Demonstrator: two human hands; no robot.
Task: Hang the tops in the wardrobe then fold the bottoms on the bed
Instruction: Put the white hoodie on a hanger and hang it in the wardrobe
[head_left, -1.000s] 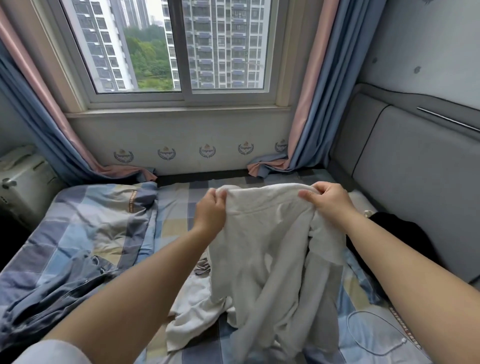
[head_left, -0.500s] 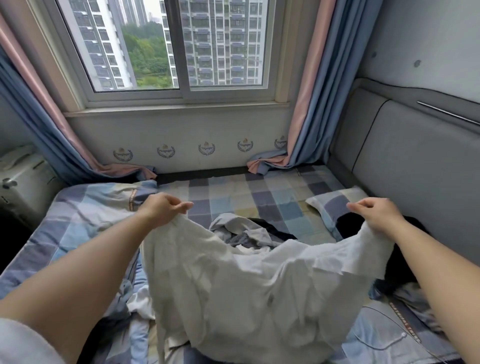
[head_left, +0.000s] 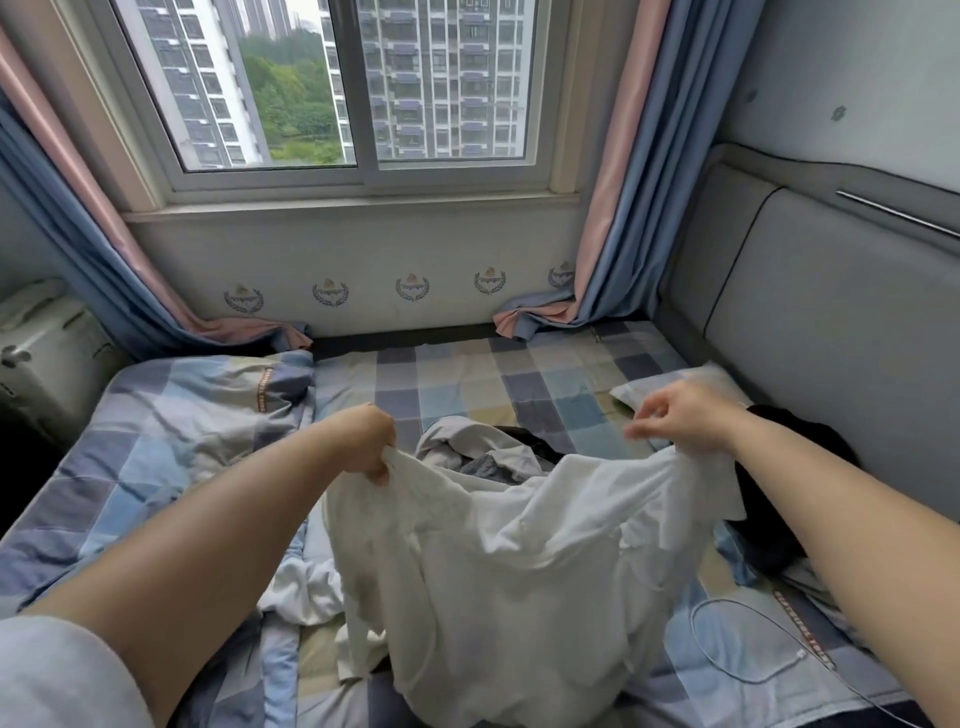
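Holding: a white top (head_left: 509, 571) is gripped at two edges and kept spread above the bed (head_left: 519, 374).
Left hand (head_left: 366, 441): fingers are curled tightly round a bunched edge of the white top, knuckles up.
Right hand (head_left: 685, 421): the opposite edge of the garment is pinched under the palm; the fingertips are blurred, so how far they are curled cannot be told exactly.
White top: it is stretched between the two hands, sagging in the middle, with its lower part draped down onto the bed near the bottom of the view.
Other clothes: a crumpled grey garment (head_left: 467, 452) is seen on the bed just behind the white top; a black garment (head_left: 779, 530) lies to the right, beside the padded headboard (head_left: 831, 332); a white piece of fabric (head_left: 301, 587) lies below the left forearm.
Bedding: a checked sheet covers the bed, a checked duvet (head_left: 171, 431) is heaped on the left, and a pillow (head_left: 649, 389) is placed by the headboard.
Cable: a thin white cable (head_left: 748, 670) is looped on the sheet at lower right.
Background: a window (head_left: 343, 88) is framed by blue and pink curtains (head_left: 618, 208).
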